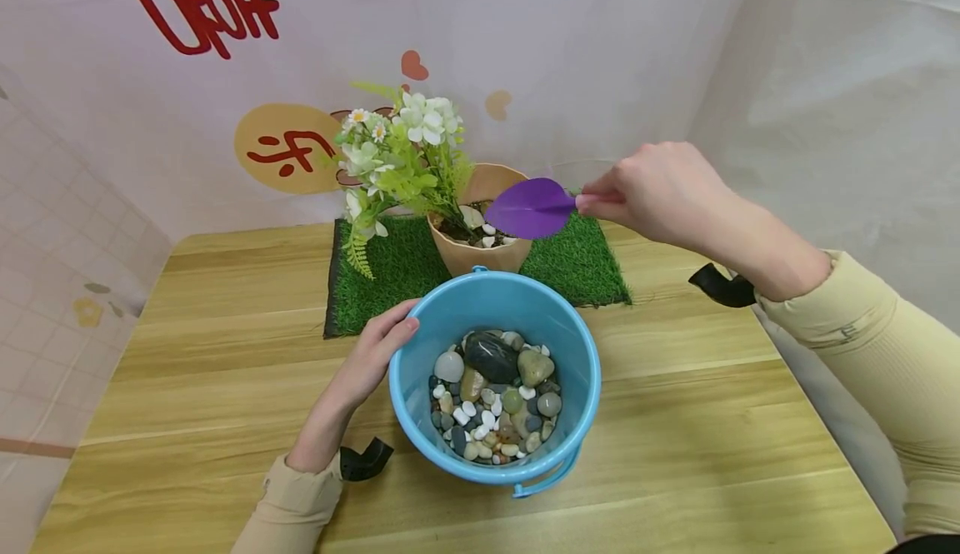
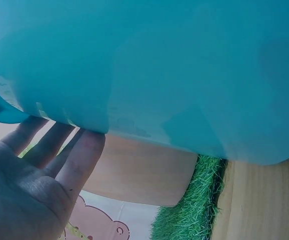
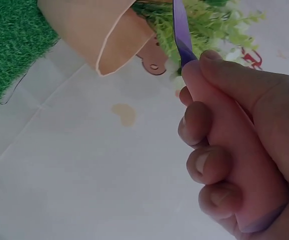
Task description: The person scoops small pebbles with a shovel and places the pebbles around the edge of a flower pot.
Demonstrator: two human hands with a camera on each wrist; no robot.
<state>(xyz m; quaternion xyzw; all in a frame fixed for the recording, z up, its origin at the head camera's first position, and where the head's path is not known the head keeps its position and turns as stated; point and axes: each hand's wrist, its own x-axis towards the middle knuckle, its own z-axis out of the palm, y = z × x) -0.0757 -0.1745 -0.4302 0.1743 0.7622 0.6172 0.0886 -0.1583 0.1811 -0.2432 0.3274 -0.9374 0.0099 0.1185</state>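
Note:
My right hand (image 1: 667, 196) grips a small garden trowel by its pink handle (image 3: 234, 140), fingers wrapped round it. The trowel's purple blade (image 1: 532, 208) hangs over the right side of a tan flowerpot (image 1: 480, 257). White flowers with green leaves (image 1: 405, 154) lean left out of the pot, with dark soil and pale stones at their base. Nearer stands a blue bucket (image 1: 495, 287) holding pebbles (image 1: 491, 404) of several sizes. My left hand (image 1: 375, 350) rests against the bucket's left side near the rim, its fingers fairly straight along the outer wall (image 2: 149, 75).
Under the pot lies a green artificial turf mat (image 1: 382, 287). A wooden table (image 1: 225, 371) carries everything. Behind it hangs a white cloth (image 1: 600, 54) with red lettering and printed shapes. The bucket's handle (image 1: 551, 479) hangs down on the near side.

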